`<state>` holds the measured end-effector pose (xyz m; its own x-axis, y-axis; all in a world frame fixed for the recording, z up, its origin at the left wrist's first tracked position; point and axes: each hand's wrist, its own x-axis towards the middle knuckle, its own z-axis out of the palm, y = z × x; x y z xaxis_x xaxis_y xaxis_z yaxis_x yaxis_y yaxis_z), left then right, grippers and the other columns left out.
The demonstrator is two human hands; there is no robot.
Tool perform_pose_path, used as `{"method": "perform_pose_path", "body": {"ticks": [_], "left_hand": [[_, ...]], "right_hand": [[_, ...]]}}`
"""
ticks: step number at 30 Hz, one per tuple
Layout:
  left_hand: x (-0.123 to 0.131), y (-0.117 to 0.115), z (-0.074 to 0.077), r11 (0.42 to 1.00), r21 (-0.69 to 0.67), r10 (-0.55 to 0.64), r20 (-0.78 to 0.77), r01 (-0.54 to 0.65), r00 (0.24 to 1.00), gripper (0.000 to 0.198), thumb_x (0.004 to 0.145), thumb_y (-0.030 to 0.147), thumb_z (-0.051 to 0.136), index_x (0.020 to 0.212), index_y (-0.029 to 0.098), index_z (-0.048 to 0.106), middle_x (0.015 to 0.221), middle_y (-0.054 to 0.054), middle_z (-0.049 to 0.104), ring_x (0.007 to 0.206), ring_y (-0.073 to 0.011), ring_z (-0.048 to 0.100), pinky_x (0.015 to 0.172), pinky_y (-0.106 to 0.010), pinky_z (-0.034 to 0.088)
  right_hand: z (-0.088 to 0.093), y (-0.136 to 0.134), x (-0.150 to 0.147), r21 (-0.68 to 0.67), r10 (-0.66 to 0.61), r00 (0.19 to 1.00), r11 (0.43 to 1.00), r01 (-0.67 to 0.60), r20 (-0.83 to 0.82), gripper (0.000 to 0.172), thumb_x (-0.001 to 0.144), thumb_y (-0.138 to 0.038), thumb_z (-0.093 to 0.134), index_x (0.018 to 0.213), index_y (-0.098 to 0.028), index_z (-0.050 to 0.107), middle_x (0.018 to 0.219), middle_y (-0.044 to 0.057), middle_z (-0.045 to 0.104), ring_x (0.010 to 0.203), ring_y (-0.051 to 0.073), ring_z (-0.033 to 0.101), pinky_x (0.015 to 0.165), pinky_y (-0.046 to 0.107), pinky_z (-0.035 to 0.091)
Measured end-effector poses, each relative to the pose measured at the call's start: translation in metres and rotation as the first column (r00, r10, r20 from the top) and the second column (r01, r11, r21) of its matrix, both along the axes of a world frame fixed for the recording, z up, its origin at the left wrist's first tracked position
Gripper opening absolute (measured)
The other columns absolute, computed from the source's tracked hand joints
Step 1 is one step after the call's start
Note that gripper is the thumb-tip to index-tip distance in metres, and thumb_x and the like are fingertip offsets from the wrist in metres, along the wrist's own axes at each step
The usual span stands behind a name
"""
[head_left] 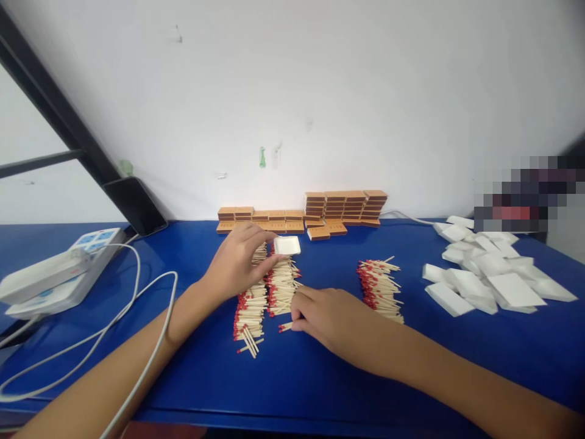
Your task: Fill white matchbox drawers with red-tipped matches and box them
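Note:
Between the thumb and fingers of my left hand (242, 259) is a small white tray (287, 246), held by its left side above the matches. My right hand (331, 320) is closed, its fingertips pinching a few red-tipped matches (286, 327) low over the table. Two long piles of matches lie side by side, the left pile (250, 311) reaching nearer to me and the middle pile (280, 289) just under the tray. A third match pile (378, 286) lies beyond my right forearm, its red heads to the left.
Orange matchboxes (345, 207) are stacked along the wall. White trays (493, 265) lie heaped at the right of the blue table (274, 390). At left are a power strip (73, 274), a looping white cable (137, 286) across my left forearm and a dark phone-like object (137, 204).

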<state>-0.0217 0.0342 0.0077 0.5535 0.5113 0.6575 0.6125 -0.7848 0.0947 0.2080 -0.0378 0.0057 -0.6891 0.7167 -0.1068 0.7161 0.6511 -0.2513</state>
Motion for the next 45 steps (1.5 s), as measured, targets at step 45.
{"method": "perform_pose_path", "body": {"ticks": [45], "left_hand": [[0.005, -0.001, -0.004, 1.0, 0.008, -0.007, -0.005, 0.007, 1.0, 0.026, 0.1, 0.037, 0.069, 0.115, 0.015, 0.067, 0.099, -0.011, 0.072, 0.095, -0.0269, 0.063, 0.086, -0.043, 0.052]], "right_hand": [[-0.009, 0.015, 0.006, 0.046, 0.14, 0.945, 0.99, -0.132, -0.295, 0.013, 0.104, -0.023, 0.059, 0.093, -0.018, 0.063, 0.095, 0.002, 0.067, 0.08, 0.015, 0.059, 0.073, 0.029, 0.04]]}}
